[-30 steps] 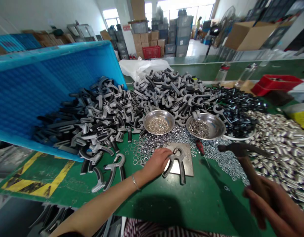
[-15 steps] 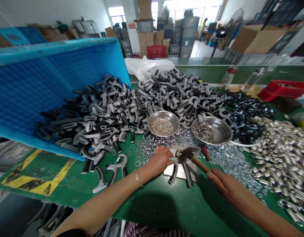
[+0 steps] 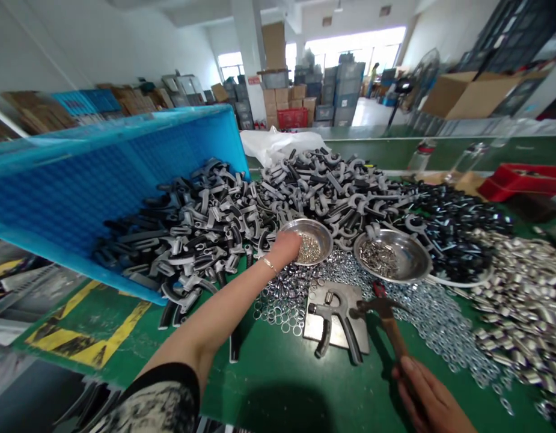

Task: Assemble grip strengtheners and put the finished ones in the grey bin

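My left hand reaches into the left steel bowl, over a heap of tiny metal pieces. Its fingers are curled and their tips are hidden. My right hand is wrapped round the wooden handle of a claw hammer. The hammer's head hangs just right of a grey and black hand gripper, which lies with its legs toward me on a square metal plate. A spring coil shows at its top. Behind the hammer head lies a tool with a red handle.
A tipped blue crate spills a pile of grey handles. A second steel bowl holds metal pins. Loose rings, nuts, silver cylinders and black parts cover the right side. A red tray stands behind.
My left hand has left the hand gripper on the plate and moved up into the left bowl. The hammer has drawn back to the right, and the view has tilted upward.
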A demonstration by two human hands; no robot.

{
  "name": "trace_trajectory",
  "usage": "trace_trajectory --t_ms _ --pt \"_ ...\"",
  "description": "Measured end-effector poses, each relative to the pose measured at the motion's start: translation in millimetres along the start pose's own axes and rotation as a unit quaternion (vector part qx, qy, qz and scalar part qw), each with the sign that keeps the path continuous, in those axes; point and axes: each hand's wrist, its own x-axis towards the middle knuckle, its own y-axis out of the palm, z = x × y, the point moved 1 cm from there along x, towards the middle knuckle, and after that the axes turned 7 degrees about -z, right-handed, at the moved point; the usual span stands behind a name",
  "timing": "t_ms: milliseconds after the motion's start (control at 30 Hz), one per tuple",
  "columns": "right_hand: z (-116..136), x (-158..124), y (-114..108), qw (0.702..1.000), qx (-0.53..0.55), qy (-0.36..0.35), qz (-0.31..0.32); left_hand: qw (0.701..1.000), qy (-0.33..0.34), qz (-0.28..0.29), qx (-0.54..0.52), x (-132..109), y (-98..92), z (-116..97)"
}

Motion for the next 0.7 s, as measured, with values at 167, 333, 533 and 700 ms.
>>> trace_trajectory --t_ms 167,333,533,700 --pt "-8.6 -16.0 18.9 0.986 0.116 0.113 -0.025 1.0 -0.012 0.018 0.02 17.7 15.4 13.7" --pt "-14.3 -14.8 27.4 0.953 0.219 0.205 -0.048 0.999 -0.049 -0.004 0.006 9.0 20.0 18.2" --pt "-12.6 -13.7 29.2 0.953 0.223 0.2 -0.038 0.994 -0.064 -0.065 -0.065 0.5 3.3 4.2" --pt "-19.7 -12.7 29.8 0.972 0.164 0.167 -0.018 0.946 0.002 -0.019 -0.325 -44.5 15.0 -46.6"
